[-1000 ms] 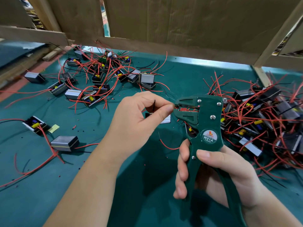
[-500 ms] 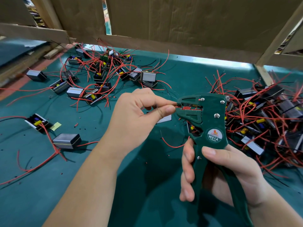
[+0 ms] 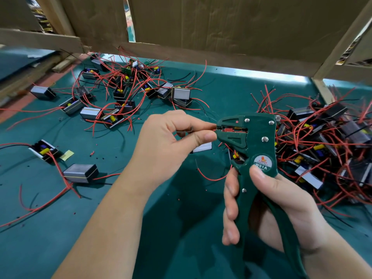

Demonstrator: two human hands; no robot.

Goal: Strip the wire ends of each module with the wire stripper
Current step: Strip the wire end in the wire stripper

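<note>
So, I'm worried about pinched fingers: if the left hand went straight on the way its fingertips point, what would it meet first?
The stripper, at its mouth. The left hand pinches a wire, fingertips pointing right, and they look almost against the tool, though depth is hard to judge.

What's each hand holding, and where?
Left hand pinches a red wire near its end; right hand grips the wire stripper by its handles.

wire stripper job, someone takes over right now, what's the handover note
Left hand pinches a red wire fed into the mouth of the wire stripper.
Right hand grips its handles.
A scattered group of modules lies back left and a heap of modules right on the green table; which are stripped I cannot tell.
Left to do: this end, then the rest.
</note>
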